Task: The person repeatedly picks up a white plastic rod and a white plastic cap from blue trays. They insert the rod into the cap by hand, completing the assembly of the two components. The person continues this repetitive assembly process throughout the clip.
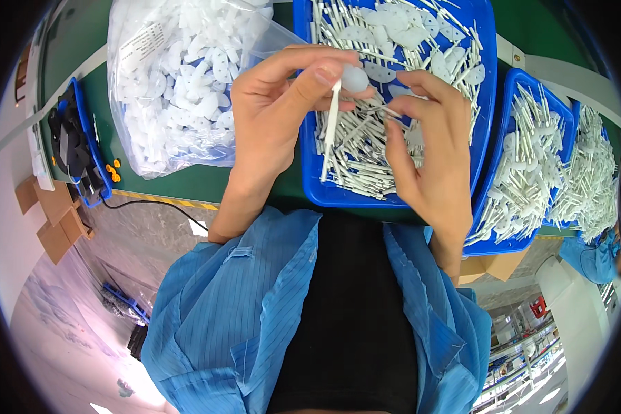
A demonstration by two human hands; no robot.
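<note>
My left hand (272, 103) is closed above the near left part of a large blue tray (386, 201). Between its thumb and fingers are a slim white stick (332, 123), hanging down at a slight tilt, and a small translucent white plastic disc (355, 79). Close by on the right, my right hand (436, 141) has its thumb and fingers curled together in a pinch. What lies between those fingertips blends with the sticks below, so I cannot make it out. White sticks (359, 162) and flat, holed plastic discs (400, 27) fill the tray beneath both hands.
Left of the tray, a clear plastic bag (176, 90) bulges with white discs. On the right, a smaller blue tray (493, 241) holds sticks with discs, beside another heap of sticks (586, 179). Far left are a blue bin (90, 141) of black items and orange pieces (114, 170).
</note>
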